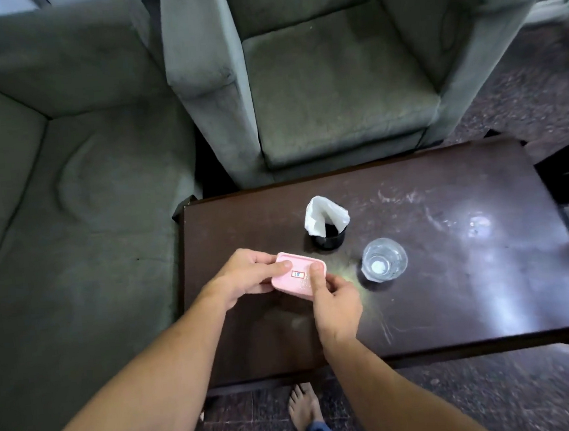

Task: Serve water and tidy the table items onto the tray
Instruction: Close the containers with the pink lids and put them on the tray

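A small pink lidded box with a little label on top sits low over the left part of the dark wooden table. My left hand grips its left end, thumb on the lid. My right hand holds its right end, thumb pressed on the lid. To the right of the box stands a clear drinking glass. Behind the box stands a black cup with white paper napkins sticking out. No tray is in view.
A grey sofa runs along the left of the table and a grey armchair stands behind it. My bare foot is on the dark floor in front of the table's near edge.
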